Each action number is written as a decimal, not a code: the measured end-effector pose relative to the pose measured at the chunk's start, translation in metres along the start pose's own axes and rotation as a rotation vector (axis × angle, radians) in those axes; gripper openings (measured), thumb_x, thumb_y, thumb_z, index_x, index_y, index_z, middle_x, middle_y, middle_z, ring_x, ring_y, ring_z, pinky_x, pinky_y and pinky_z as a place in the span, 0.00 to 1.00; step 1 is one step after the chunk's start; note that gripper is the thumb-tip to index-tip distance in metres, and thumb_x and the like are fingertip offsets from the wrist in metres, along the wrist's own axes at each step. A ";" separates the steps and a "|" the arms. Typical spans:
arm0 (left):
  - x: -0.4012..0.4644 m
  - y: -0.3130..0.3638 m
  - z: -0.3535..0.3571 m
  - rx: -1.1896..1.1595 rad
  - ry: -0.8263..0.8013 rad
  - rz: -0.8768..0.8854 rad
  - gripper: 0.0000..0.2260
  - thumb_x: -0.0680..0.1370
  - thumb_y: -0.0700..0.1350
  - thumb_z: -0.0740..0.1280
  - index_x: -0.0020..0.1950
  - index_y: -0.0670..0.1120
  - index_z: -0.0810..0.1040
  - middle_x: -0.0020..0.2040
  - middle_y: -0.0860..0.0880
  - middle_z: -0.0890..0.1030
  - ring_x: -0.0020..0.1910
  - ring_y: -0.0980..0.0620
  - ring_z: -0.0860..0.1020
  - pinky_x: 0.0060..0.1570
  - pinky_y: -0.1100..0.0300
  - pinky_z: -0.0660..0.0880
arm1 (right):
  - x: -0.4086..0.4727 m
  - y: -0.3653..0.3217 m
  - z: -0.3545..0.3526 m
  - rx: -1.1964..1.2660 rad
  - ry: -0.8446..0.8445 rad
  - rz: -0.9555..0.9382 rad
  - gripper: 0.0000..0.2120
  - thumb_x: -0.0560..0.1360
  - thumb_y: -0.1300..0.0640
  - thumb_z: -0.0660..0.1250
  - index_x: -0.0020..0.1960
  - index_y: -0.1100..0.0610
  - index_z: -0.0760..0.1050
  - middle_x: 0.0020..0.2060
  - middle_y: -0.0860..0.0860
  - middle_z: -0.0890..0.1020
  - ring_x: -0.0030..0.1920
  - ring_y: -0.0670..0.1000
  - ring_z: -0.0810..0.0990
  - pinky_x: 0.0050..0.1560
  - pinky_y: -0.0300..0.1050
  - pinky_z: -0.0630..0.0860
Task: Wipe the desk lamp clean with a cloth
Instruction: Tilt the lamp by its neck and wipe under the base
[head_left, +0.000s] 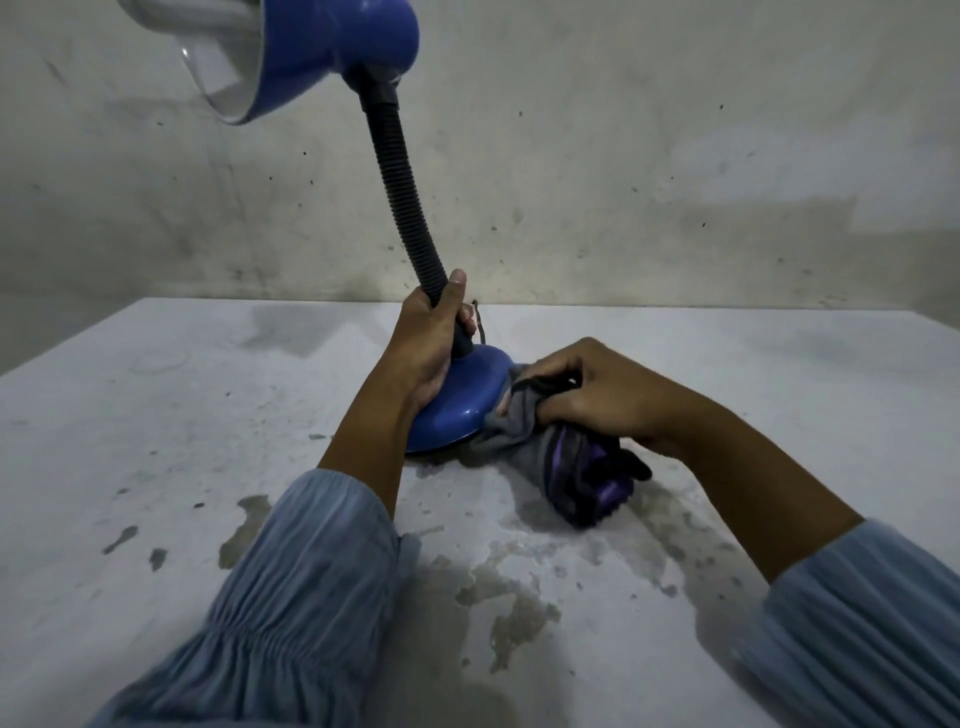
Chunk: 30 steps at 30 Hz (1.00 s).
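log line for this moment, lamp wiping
stage: wiping base | left hand: grips lamp neck | right hand: holds cloth against lamp base | shade: untouched

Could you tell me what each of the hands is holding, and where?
Left hand grips the lamp's black neck just above the base; right hand clutches the bunched cloth.

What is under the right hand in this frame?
The right hand grips a bunched grey and purple cloth, pressed against the edge of the lamp's blue base. The table beneath the cloth is hidden.
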<state>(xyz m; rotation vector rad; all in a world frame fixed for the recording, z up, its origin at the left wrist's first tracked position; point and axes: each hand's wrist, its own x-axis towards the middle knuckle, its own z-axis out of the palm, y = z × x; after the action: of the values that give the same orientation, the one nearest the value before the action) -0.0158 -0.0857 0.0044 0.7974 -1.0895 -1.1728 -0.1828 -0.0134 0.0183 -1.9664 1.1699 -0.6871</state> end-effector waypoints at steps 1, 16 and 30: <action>0.000 0.000 -0.001 -0.012 0.004 -0.002 0.10 0.80 0.47 0.60 0.40 0.46 0.69 0.24 0.55 0.71 0.28 0.56 0.68 0.38 0.61 0.68 | 0.002 0.002 0.002 0.021 0.121 0.013 0.13 0.69 0.69 0.63 0.43 0.57 0.84 0.40 0.57 0.85 0.40 0.53 0.83 0.47 0.49 0.80; 0.004 0.001 -0.004 -0.072 0.005 0.019 0.09 0.80 0.46 0.59 0.41 0.46 0.68 0.23 0.56 0.71 0.25 0.59 0.70 0.38 0.63 0.68 | 0.000 0.000 -0.015 0.285 0.129 -0.020 0.15 0.71 0.71 0.61 0.40 0.56 0.84 0.38 0.53 0.85 0.39 0.49 0.83 0.40 0.39 0.79; 0.006 -0.001 -0.004 -0.062 -0.002 0.018 0.09 0.80 0.47 0.60 0.41 0.46 0.69 0.24 0.56 0.71 0.25 0.59 0.70 0.37 0.62 0.68 | 0.004 -0.002 -0.003 0.244 0.264 0.037 0.15 0.70 0.71 0.62 0.40 0.56 0.84 0.42 0.55 0.85 0.44 0.54 0.84 0.51 0.48 0.80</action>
<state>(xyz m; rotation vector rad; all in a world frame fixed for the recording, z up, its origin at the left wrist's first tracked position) -0.0120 -0.0916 0.0032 0.7369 -1.0553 -1.1873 -0.1824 -0.0179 0.0223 -1.6824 1.2095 -1.0427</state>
